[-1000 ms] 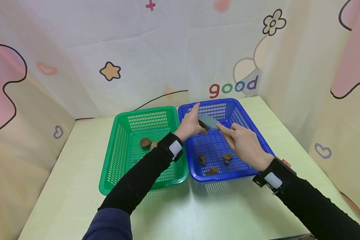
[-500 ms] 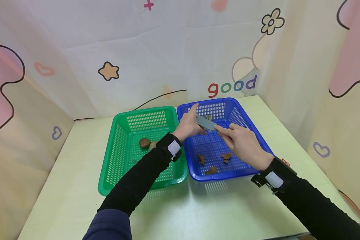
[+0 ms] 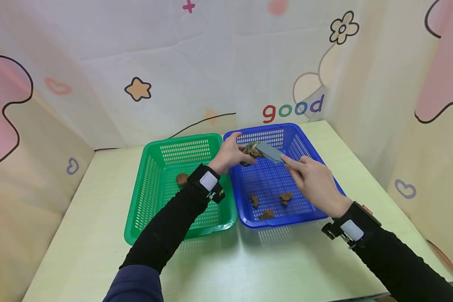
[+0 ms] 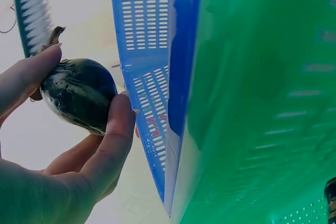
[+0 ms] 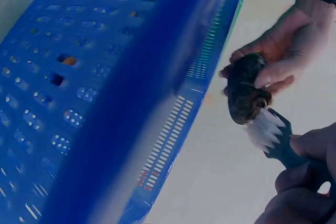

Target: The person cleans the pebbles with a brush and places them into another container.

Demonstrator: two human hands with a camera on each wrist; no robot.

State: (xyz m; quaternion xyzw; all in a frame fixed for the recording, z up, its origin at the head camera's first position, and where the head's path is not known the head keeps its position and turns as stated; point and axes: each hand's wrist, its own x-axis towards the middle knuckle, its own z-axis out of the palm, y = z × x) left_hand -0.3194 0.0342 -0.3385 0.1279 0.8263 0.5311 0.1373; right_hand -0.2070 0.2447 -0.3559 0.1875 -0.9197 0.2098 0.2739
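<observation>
My left hand point(image 3: 229, 154) pinches a dark, glossy, rounded object point(image 4: 79, 95) with pale streaks and a brown, ragged, stem-like bit. Its exact kind is unclear. In the head view this rounded object point(image 3: 252, 150) is above the far left part of the blue basket point(image 3: 287, 219). A grey-green brush point(image 3: 269, 152) is in my right hand point(image 3: 315, 180), index finger extended along the handle. White bristles point(image 5: 263, 129) touch the brown end of the object in the right wrist view. Thumb and fingers hold the object by its sides in the left wrist view.
Several brown ragged scraps point(image 3: 285, 197) lie on the blue basket's floor. To the left stands a green basket point(image 3: 136, 209) with a brown rounded thing point(image 3: 182, 179) in it, partly behind my left arm. Both baskets stand side by side on a pale table point(image 3: 83, 218).
My left hand has shifted left and turned, showing more of the rounded object. The brush has shifted slightly right with my right hand. My left arm now hides a second rounded thing in the green basket.
</observation>
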